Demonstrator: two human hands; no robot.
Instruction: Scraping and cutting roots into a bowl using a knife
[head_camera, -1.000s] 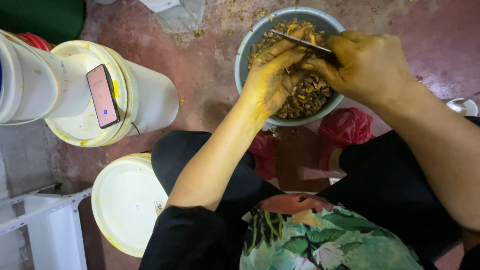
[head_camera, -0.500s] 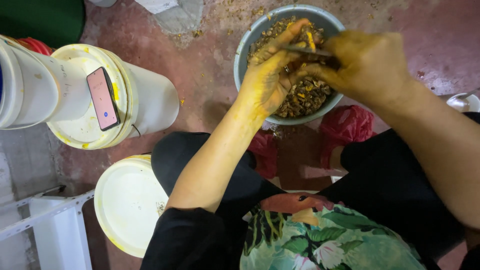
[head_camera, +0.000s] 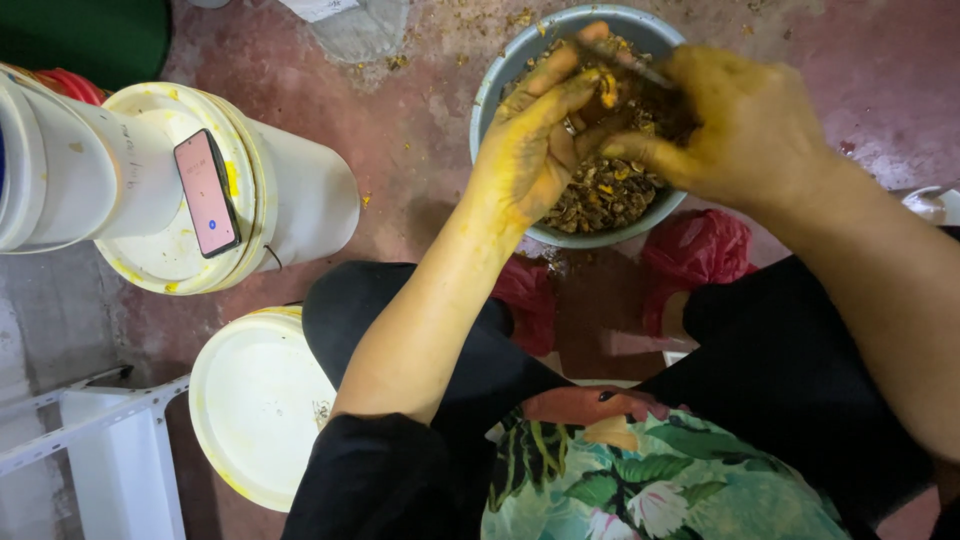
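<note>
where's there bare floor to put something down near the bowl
Bare reddish floor lies between the white bucket and the grey bowl. Over the bowl it is crowded: the left hand and right hand work there.

floor (head_camera: 420, 150): red, stained | on it: grey bowl (head_camera: 490, 95), white buckets (head_camera: 300, 190), scraps (head_camera: 520, 18)

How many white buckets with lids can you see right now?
2: the bucket with the phone on its lid at left, and the lower bucket beside the knee. Another white container at far left is cut off.
</note>
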